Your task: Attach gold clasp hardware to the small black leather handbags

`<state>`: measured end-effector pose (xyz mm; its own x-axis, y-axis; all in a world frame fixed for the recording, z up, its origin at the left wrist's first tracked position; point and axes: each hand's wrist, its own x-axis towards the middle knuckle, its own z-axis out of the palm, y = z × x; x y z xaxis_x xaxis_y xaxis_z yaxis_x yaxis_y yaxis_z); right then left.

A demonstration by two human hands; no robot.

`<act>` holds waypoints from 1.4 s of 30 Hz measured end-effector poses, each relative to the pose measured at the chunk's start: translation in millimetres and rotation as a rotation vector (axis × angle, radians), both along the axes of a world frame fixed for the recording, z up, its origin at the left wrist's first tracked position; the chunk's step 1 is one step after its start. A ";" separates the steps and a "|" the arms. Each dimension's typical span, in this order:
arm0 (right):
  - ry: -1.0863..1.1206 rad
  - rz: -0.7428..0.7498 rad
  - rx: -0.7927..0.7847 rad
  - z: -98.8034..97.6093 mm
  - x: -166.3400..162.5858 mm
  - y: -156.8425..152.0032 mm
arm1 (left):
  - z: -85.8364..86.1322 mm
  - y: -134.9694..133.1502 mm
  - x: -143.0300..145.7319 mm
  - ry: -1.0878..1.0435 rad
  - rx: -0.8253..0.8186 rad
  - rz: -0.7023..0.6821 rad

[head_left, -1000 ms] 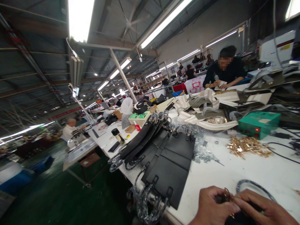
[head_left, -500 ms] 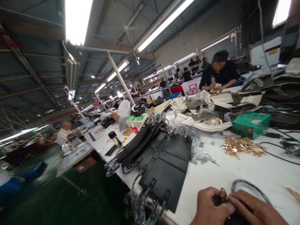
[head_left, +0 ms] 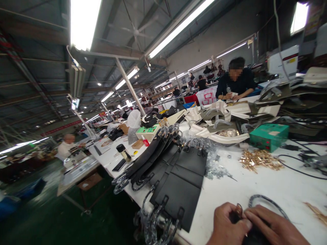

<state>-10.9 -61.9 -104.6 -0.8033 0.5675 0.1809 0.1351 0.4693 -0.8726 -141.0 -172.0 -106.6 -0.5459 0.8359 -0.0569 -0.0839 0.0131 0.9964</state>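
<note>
Low at the right of the view, my left hand (head_left: 226, 224) and my right hand (head_left: 273, 223) are together, fingers closed. Between them is a black bag piece (head_left: 252, 234), of which only a part shows. A small gold metal fitting (head_left: 239, 209) sticks up at my left fingertips. Behind my right hand a dark bag handle (head_left: 269, 201) in clear wrap arches over the table; where it joins is hidden. To the left lie black bag panels (head_left: 182, 183) with wrapped handles, overlapping in a stack.
A pile of gold metal pieces (head_left: 259, 160) lies before a green box (head_left: 269, 136) on the white table (head_left: 224, 189). More gold pieces (head_left: 316, 212) are at the right edge. Cream and olive bag parts (head_left: 222, 124) are heaped farther back. A co-worker (head_left: 236, 80) sits across the table.
The view has shifted slightly, so the scene sits a little farther left. Both hands stay closed on the black piece, with small finger movements. The green box's red light no longer glows.
</note>
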 end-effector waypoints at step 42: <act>0.010 -0.027 0.015 -1.7 4.4 1.7 | 13.0 -4.7 -1.9 0.065 -0.025 0.057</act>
